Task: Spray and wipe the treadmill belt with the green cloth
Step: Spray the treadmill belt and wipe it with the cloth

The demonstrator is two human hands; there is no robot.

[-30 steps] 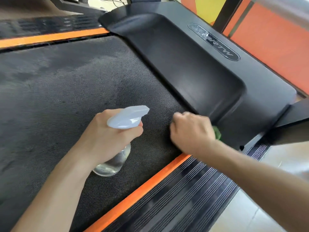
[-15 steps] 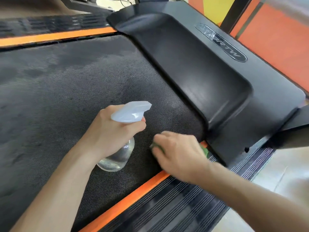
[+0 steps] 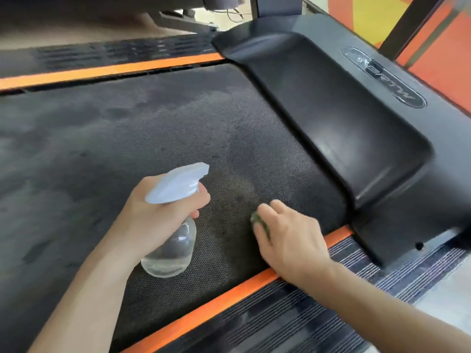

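A: Treadmill belt (image 3: 127,138) is lying under us. Left hand (image 3: 155,215) is gripping the spray bottle (image 3: 170,240), hovering mid-belt.
B: Right?
A: Right hand (image 3: 288,235) is pressing the green cloth (image 3: 260,222) onto the belt, near the orange strip (image 3: 204,309) and motor cover (image 3: 339,128).

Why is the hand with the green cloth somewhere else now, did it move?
Yes. The right hand slid the green cloth along the belt, away from the black motor cover, toward the spray bottle.
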